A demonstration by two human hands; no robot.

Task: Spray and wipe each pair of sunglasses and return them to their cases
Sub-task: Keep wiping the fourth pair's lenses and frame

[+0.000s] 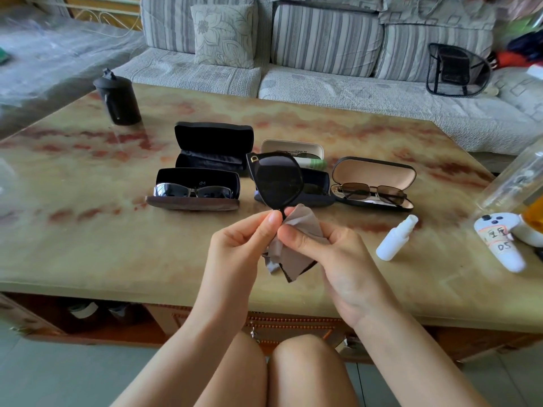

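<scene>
Left hand is pinching the bottom end of a pair of black thick-framed plastic sunglasses. They're held on end above the marbled beige stone surface, one dark lens up top. Right hand is curled round a crumpled grey microfibre cloth, thumb and forefinger pressing it to the frame just beside the left thumb. The lower lens is buried behind cloth and fingers, so can't see it.

On the surface, left to right:
- One black cylindrical container at the back.
- Five open cases. First a black hard case, and in front of it a dark case with a wood-brown base holding silver-framed sunglasses.
- A white case and a dark blue case, both half hidden behind the held pair.
- A black case with tan lining holding metal-framed brown-lens sunglasses. So three pairs total.
- One white plastic spray bottle lying on its side.
- A white controller with a handwritten label.
- A clear bottle, cut off by the edge.
</scene>
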